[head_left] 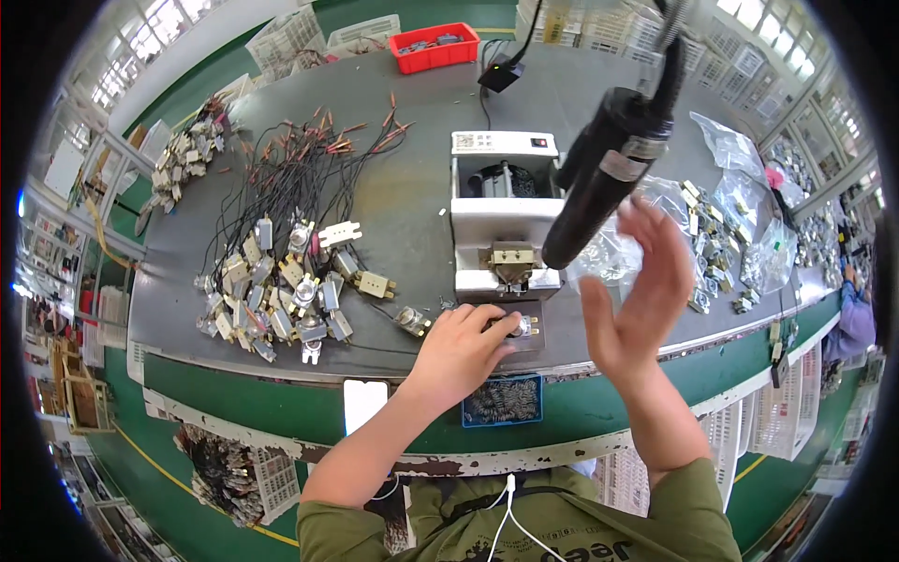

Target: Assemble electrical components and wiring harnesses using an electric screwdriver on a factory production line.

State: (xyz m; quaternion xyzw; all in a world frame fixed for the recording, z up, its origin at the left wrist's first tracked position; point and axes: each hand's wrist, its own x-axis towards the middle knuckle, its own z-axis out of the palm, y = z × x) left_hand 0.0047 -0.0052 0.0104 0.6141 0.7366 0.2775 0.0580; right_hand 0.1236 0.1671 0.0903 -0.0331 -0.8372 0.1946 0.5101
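Note:
My left hand (465,345) is closed at its fingertips on a small silver part with brass tabs (526,326), which rests on a flat metal plate (534,345). The fingers hide much of that part. My right hand (644,290) is raised with thumb and fingers apart, holding nothing. Its fingertips are blurred. A black electric screwdriver (599,178) hangs just left of that hand. Right behind my left hand stands a white screw feeder (508,211) with a brass-coloured block (512,260) at its front.
Left lies a heap of small cabled housings (281,295) with black leads (290,178). Plastic bags (735,206) and more metal parts (716,262) lie right. A blue tray of screws (503,401) and a phone (365,405) sit near me; a red bin (434,49) stands far back.

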